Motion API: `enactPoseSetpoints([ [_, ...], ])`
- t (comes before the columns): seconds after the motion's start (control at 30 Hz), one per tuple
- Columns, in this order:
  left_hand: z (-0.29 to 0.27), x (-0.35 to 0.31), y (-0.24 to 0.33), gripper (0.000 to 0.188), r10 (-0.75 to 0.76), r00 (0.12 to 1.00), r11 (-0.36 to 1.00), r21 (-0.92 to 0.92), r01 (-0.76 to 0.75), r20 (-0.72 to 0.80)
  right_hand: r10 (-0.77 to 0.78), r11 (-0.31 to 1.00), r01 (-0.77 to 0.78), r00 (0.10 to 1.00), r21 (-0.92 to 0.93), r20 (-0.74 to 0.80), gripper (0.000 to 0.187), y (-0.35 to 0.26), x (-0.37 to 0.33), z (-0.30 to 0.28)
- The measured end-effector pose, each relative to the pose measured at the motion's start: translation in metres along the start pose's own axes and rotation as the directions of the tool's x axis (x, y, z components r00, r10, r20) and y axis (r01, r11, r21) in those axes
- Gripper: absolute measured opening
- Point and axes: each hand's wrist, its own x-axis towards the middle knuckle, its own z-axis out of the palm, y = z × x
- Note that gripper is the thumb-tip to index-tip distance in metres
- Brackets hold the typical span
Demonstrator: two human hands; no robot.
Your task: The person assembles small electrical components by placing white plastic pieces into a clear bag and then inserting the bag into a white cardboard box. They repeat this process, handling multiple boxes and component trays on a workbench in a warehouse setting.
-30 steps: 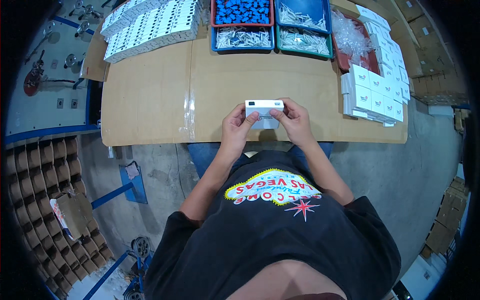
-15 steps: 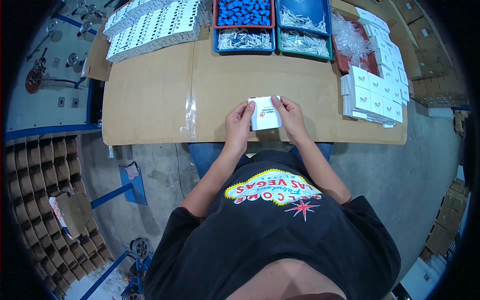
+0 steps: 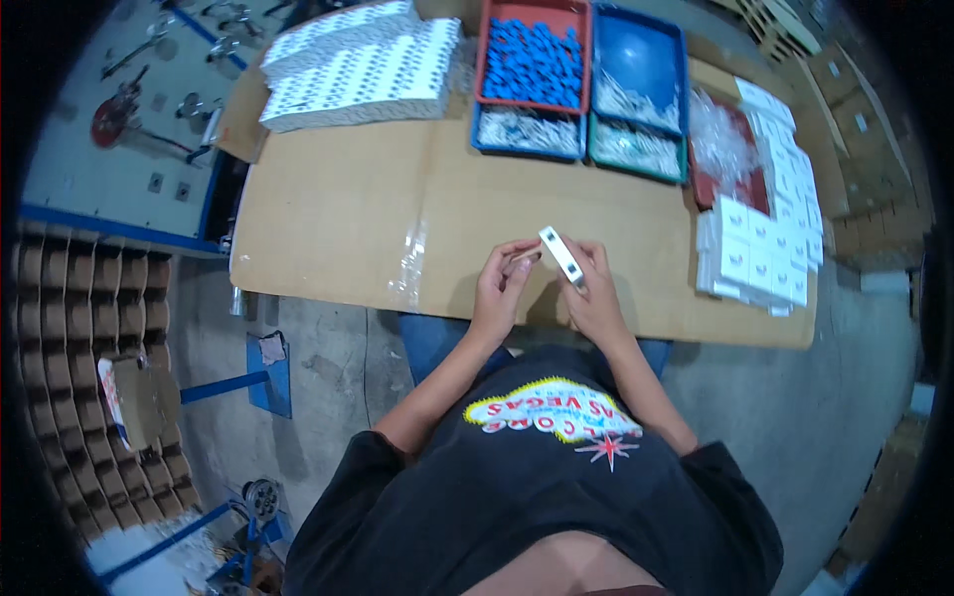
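A small flat white box is turned edge-on above the near part of the cardboard-covered table, its narrow side with small dark marks showing. My right hand is closed around it, fingers along the right face. Just left of the box, my left hand is half curled with thumb and fingers slightly apart. Its fingertips come near the box without visibly gripping it, and I make out nothing in that hand.
Stacked white boxes stand at the right, by a red tray of clear plastic bags. At the back are a red tray of blue pieces, a blue tray and a green tray. White box rows line the far left.
The box has turned from face-up to edge-on and shifted slightly right. My left hand has let go of it; my right hand keeps hold. The whole view has tilted and shifted.
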Motion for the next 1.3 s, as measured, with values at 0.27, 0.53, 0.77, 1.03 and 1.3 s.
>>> enactPoseSetpoints([
  [0.27,-0.139,0.053,-0.04,0.042,0.351,0.931,0.481,0.872,-0.089,-0.098,0.267,0.961,-0.271,0.96,0.048,0.081,0.033,0.013,0.047,-0.004],
  [0.53,-0.169,0.057,-0.04,0.045,0.304,0.953,0.189,0.98,-0.055,-0.005,-0.269,0.952,0.269,0.963,-0.148,0.021,0.034,-0.001,0.221,0.03],
  [0.77,-0.172,0.064,-0.044,0.046,0.316,0.949,0.186,0.981,-0.048,-0.014,-0.351,0.926,0.335,0.934,-0.174,-0.068,0.031,0.0,0.415,0.111],
  [1.03,-0.171,0.066,-0.025,0.049,0.273,0.962,0.199,0.979,-0.032,-0.025,-0.487,0.856,0.444,0.865,-0.265,-0.12,0.03,0.024,0.547,0.207],
  [1.3,-0.174,0.071,-0.031,0.055,0.239,0.97,0.258,0.966,-0.029,-0.035,-0.488,0.842,0.432,0.866,-0.323,-0.113,0.027,0.036,0.588,0.251],
])
